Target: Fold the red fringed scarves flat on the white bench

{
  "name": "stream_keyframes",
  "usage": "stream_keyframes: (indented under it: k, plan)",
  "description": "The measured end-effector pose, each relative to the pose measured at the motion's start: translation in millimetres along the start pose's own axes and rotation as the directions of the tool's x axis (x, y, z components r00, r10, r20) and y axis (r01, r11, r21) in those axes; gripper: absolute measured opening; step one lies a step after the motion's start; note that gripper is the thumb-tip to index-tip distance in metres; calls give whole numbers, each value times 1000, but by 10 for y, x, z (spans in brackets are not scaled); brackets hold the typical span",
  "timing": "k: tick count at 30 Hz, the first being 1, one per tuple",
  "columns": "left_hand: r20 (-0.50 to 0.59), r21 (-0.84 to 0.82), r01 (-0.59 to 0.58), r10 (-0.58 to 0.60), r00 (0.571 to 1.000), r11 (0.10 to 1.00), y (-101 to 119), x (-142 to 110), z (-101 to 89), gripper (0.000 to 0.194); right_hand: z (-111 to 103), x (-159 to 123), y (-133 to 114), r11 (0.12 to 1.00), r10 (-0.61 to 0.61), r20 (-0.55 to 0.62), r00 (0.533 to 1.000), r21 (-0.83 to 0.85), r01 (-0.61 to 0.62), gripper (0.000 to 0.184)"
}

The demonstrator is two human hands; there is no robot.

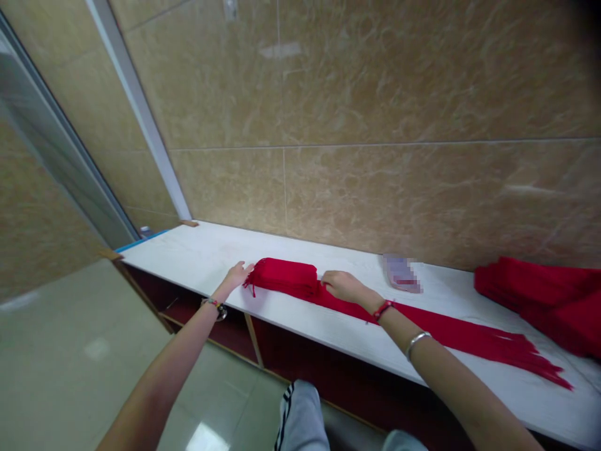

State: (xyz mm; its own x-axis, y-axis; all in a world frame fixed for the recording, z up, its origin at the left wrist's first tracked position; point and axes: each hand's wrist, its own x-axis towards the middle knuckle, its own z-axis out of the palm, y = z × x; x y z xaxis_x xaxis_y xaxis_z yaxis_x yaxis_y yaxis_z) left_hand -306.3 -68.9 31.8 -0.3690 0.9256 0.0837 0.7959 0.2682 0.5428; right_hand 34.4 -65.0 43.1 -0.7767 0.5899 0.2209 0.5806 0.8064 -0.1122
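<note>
A red fringed scarf (287, 275) lies on the white top, with one end folded into a thick flat bundle. From that bundle a long flat strip runs to the right and ends in a loose fringe. My left hand (236, 276) is at the bundle's fringed left end, fingers stretched out beside the tassels. Just right of the bundle, my right hand (346, 287) rests over the strip with its fingers curled down on the fabric. My right fingertips are partly hidden, and my wrist covers some of the strip.
A white shelf top (206, 250) runs along a tan tiled wall (375, 94), above dark red compartments (282, 341). A phone-like flat object (400, 274), partly blurred, lies near the wall. More red cloth (544, 300) is piled at the right. My knee (303, 416) is below the front edge.
</note>
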Motion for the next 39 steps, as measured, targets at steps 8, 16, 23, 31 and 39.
stream_keyframes:
  k: [8, 16, 23, 31, 39]
  plan:
    - [154, -153, 88, -64, 986, 984, 74, 83, 97, 30, 229, 849, -394, 997, 33, -53, 998, 65, -30, 30]
    - [150, -183, 115, -88, 985, 976, 26, 58, 58, 21, 485, 1345, -815, 998, 62, -40, 997, 35, -61, 43]
    - [116, -176, 100, -80, 990, 979, -89, -25, -66, 25, 499, 1560, -951, 989, 147, 7, 989, 8, -147, 29]
    - [150, -205, 89, -59, 987, 975, -130, -20, -98, 24, 501, 1537, -962, 987, 159, 11, 987, 9, -159, 27]
    - [248, -279, 122, -51, 967, 953, -123, -92, -21, 25, 517, 1590, -968, 985, 172, 41, 984, 28, -173, 26]
